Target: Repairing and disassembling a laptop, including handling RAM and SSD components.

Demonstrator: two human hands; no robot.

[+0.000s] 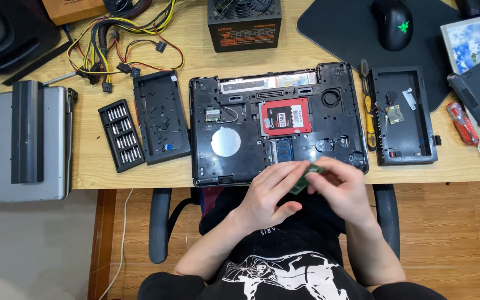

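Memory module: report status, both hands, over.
Left hand and right hand both pinching the green memory module over the near edge. Opened laptop base just beyond. Nothing between hands and base.

A light wooden desk [140, 175] stands over a reddish wood-plank floor [451, 239]

Two hands [276, 194] [343, 189], one green module [305, 178], one opened laptop [276, 130], two black trays [161, 116] [404, 116].
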